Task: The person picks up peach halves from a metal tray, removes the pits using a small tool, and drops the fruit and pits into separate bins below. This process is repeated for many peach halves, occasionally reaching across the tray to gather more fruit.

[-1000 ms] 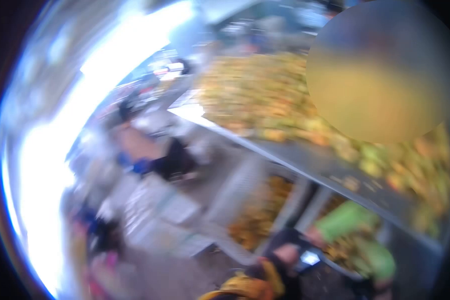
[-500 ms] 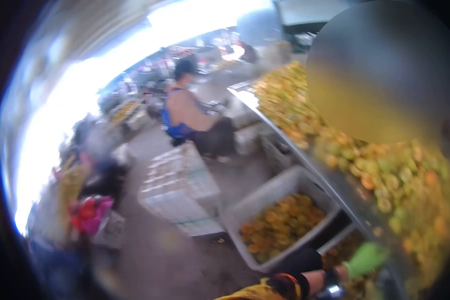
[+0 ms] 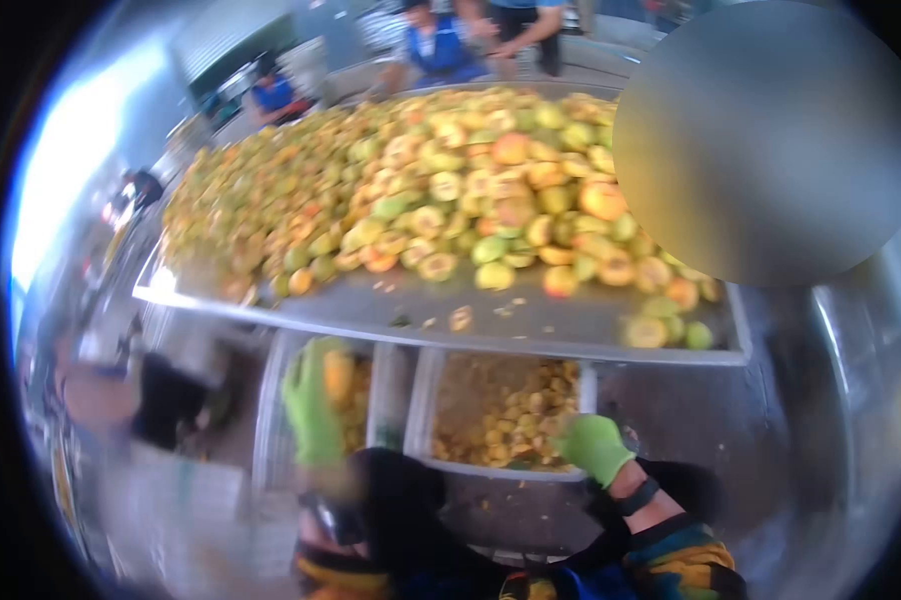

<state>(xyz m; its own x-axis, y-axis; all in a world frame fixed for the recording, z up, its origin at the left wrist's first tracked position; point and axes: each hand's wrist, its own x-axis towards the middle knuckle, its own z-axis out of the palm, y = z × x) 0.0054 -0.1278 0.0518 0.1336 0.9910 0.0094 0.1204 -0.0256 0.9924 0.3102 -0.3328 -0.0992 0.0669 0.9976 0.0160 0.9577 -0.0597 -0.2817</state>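
Note:
My left hand (image 3: 313, 402), in a green glove, is raised over the left crate (image 3: 273, 400) under the table edge. Its fingers are closed around a yellow-orange piece of fruit (image 3: 338, 376), blurred by motion. My right hand (image 3: 593, 447), also gloved in green, hovers at the right rim of a second crate (image 3: 423, 405), with fruit pieces (image 3: 521, 420) inside. The fingers of that hand are curled, and whatever they may hold is hidden. In front of me, a large heap of halved peach-like fruit (image 3: 431, 215) covers a metal table (image 3: 371, 312).
The table's raised front lip (image 3: 451, 345) runs between the heap and the crates. Across the table are people in blue (image 3: 441, 50), and another person (image 3: 276, 98) is at the far left. A pale crate (image 3: 186, 505) stands at lower left. A grey blurred disc covers the upper right.
My view has swung right from the aisle and a seated person to face the table. Both gloved hands now show; only one was in view before.

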